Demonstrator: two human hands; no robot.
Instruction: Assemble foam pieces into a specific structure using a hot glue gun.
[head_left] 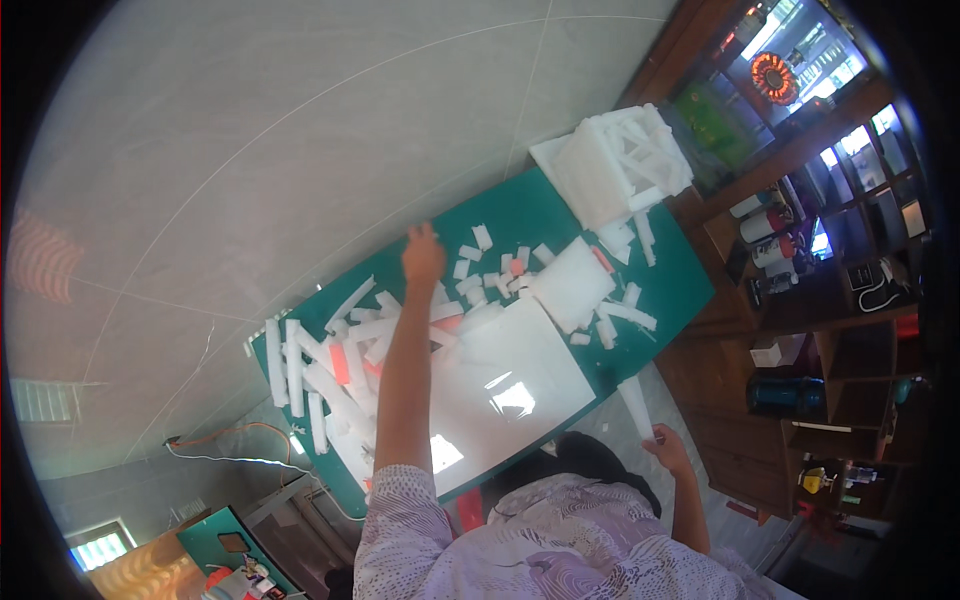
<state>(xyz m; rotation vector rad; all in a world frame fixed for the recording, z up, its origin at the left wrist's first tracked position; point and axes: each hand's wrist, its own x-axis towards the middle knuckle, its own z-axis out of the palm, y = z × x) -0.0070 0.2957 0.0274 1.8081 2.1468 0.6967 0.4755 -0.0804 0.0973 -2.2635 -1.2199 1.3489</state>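
Note:
My left hand (424, 258) is stretched out over the far part of the green table, left of a scatter of small white foam-like blocks (483, 290). Its fingers are blurred, so I cannot make out whether it holds anything. Off the near right edge of the table, my right hand (670, 450) is closed on the lower end of a long white foam-like strip (636, 406). A square white foam-like slab (572, 284) lies among the small blocks, partly over a glossy white board (530, 370). Left of my left forearm lies a pile of white strips (335, 385).
A white box-like foam structure (620, 165) with an open lattice side stands at the table's far right corner. Grey wall (330, 130) runs along the far side. Wooden shelving (780, 340) is at the right. A cable (240, 460) hangs at the left.

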